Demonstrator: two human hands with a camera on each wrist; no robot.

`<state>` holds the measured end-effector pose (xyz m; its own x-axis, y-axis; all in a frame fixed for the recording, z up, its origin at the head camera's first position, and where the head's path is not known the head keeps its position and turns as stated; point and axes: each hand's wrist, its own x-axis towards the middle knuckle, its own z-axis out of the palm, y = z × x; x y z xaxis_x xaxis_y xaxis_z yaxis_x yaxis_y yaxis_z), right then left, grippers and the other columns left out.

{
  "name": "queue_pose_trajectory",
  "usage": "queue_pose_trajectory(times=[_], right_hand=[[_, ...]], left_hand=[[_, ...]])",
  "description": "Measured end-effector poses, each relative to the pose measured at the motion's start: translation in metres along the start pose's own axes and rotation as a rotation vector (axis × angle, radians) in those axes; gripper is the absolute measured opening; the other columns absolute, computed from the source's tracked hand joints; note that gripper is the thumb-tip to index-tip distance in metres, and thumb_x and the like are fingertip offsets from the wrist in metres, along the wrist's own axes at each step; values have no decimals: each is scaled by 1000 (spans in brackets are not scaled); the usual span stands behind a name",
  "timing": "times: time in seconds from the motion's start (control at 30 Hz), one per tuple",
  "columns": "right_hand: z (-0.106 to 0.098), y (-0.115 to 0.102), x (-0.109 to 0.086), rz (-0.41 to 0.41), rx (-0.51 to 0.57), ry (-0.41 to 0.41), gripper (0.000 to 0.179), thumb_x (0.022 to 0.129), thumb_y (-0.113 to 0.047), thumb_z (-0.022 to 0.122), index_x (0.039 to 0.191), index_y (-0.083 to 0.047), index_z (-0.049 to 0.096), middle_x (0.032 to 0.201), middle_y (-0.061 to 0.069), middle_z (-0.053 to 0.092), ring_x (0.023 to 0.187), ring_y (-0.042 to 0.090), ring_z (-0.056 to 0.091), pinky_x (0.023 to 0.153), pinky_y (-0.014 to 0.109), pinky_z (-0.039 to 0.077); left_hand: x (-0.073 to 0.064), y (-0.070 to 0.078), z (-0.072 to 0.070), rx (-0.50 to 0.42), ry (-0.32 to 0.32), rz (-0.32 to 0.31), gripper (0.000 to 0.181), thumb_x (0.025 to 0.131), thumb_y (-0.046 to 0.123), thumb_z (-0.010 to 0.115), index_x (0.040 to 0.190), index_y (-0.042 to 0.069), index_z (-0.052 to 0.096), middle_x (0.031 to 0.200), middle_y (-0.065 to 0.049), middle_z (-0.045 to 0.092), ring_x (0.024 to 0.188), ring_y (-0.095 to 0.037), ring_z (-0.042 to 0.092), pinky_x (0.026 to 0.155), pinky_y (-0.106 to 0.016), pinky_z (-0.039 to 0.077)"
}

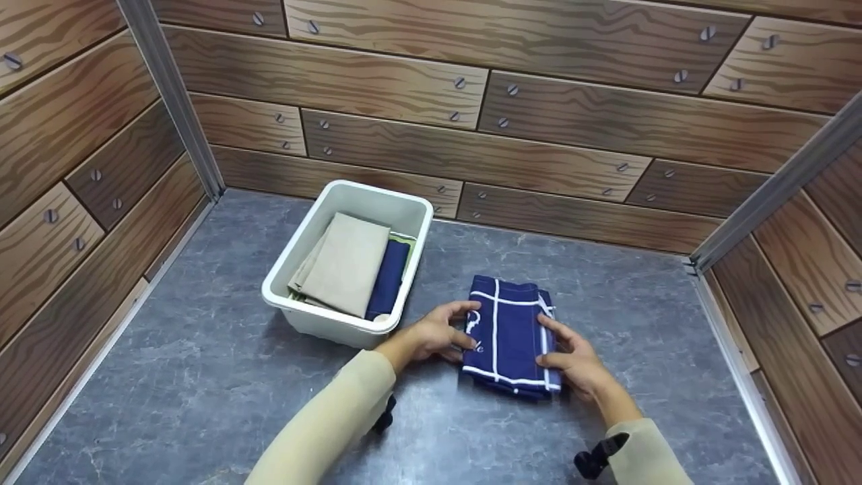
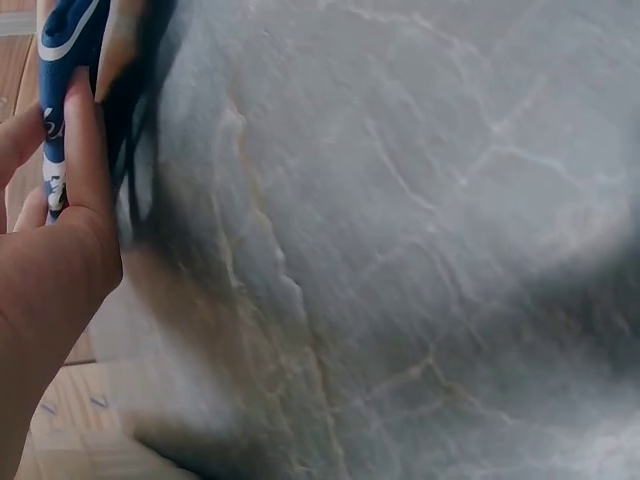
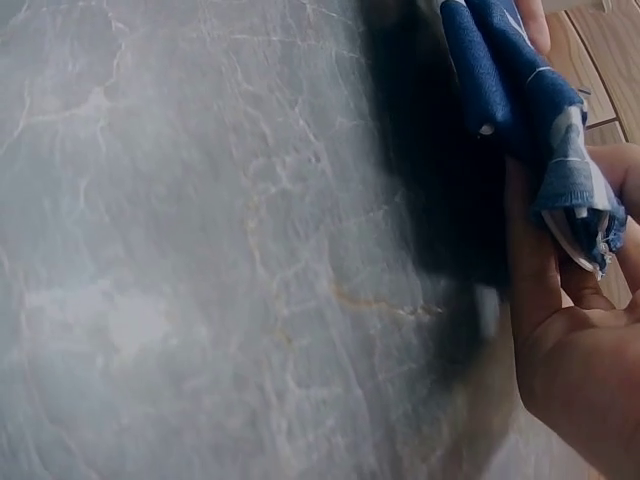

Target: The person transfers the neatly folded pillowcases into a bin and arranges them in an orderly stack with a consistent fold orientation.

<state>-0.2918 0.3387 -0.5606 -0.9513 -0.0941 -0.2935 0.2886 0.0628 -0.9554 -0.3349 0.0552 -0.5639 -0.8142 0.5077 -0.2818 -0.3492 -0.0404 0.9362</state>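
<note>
A folded navy cloth (image 1: 517, 337) with white lines and white lettering is in front of me, between my two hands. My left hand (image 1: 441, 333) grips its left edge, fingers spread over the top. On the opposite edge, my right hand (image 1: 576, 360) holds the fold. In the left wrist view the cloth (image 2: 58, 150) is pinched between the left thumb and fingers. The right wrist view shows the cloth's layered, frayed end (image 3: 575, 190) between the right hand's (image 3: 580, 350) digits, with a dark shadow on the table beside it.
A white plastic bin (image 1: 323, 320) stands left of the cloth, near the back wall. Inside lie a folded beige cloth (image 1: 347, 263), a navy cloth (image 1: 388, 279) and a bit of green fabric. Wood-patterned walls (image 1: 397, 121) enclose the grey marbled table (image 1: 202, 377) on three sides.
</note>
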Motion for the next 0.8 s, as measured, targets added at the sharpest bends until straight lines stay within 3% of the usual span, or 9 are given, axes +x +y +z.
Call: queue_pose_trajectory(times=[0.3,0.57,0.8], right_hand=[[-4,-16,-6,-41,-30,-1,88,76,14,65,155,-12,36,154,21,33,108,24,58,86,39,59],[-2,-35,-7,-38,14,-34,90,77,16,64,156,-15,35,154,18,29,107,27,61,88,44,58],[0,-50,-8,-55,3,-44,88,78,16,64,155,-15,35,152,19,30,106,25,62,87,45,59]], left_hand=[[-6,20,12,26,13,45,83,73,-22,68,146,15,49,141,-9,42,77,-25,69,61,-39,62],[-15,41,14,71,37,95,83,73,-23,67,145,13,49,147,-11,40,76,-24,67,64,-42,62],[-22,56,16,70,55,96,84,72,-23,68,146,13,48,146,-10,41,76,-24,67,61,-39,62]])
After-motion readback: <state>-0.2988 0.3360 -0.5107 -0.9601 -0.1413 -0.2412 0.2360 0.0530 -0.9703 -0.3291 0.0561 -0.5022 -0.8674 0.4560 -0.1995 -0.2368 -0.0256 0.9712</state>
